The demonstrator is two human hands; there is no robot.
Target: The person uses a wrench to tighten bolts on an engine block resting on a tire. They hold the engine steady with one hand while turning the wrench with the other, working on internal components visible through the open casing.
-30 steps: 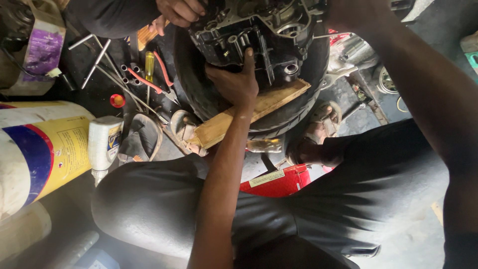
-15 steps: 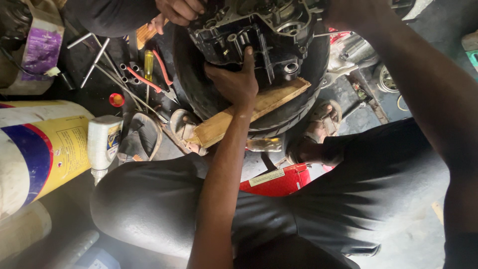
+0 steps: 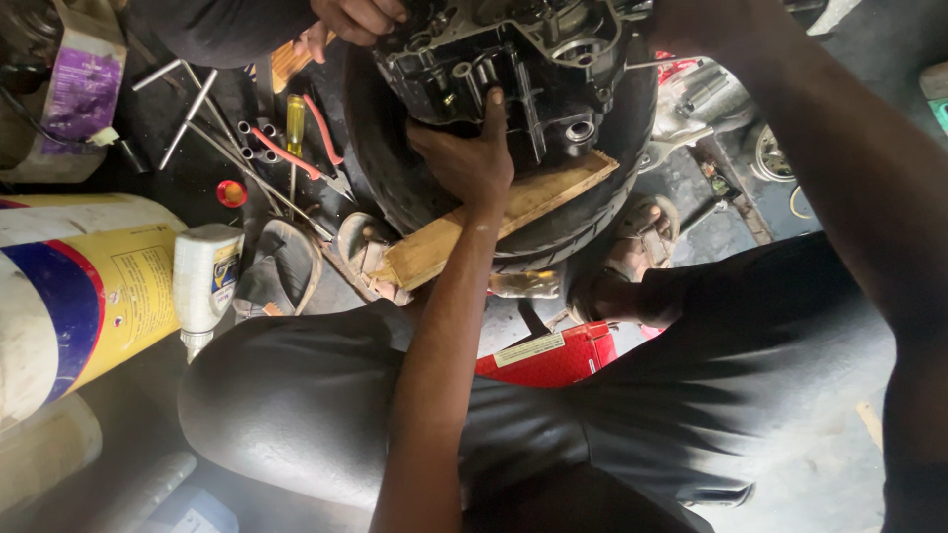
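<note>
Fingers (image 3: 492, 109) of left hand (image 3: 472, 158) spreading flat on engine case (image 3: 494, 59); heavy, stiff, prob. oily — gripping edges best. Right hand out of frame.

A black cast-metal engine casing (image 3: 513, 69), greasy and full of ribs, bores and round openings, sits at the upper centre of the frame with its open face up. It rests inside a black rubber tyre (image 3: 395, 168), which lies flat around it, and on a pale wooden plank (image 3: 434, 247) that slants across the tyre's lower rim.
</note>
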